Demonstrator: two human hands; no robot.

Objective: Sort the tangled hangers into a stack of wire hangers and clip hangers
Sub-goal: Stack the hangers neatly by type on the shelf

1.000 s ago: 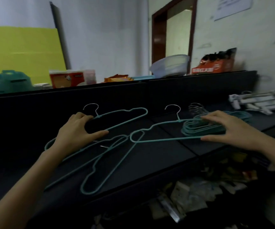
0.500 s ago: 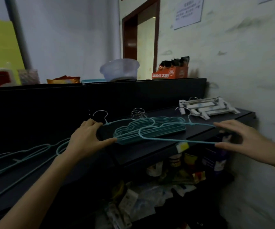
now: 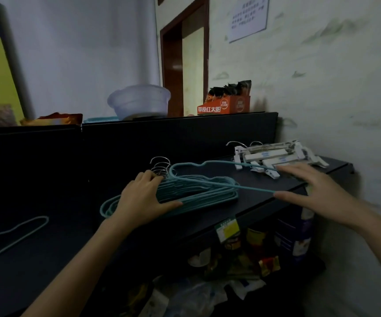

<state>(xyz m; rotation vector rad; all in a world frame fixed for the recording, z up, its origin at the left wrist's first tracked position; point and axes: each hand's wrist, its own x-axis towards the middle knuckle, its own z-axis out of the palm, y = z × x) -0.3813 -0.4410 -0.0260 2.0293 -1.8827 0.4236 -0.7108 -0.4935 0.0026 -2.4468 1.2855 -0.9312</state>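
My left hand [image 3: 144, 195] now flat on the teal wire stack [image 3: 198, 191], right hand [image 3: 315, 191] spread wide, fingertips on one teal hanger [image 3: 210, 164] now over the stack, white clip hangers [image 3: 278, 156] just behind.

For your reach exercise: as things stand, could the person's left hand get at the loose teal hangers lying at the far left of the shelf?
Probably yes. The left hand rests open on the stack of wire hangers, gripping nothing, and bare shelf lies between it and the loose hangers.
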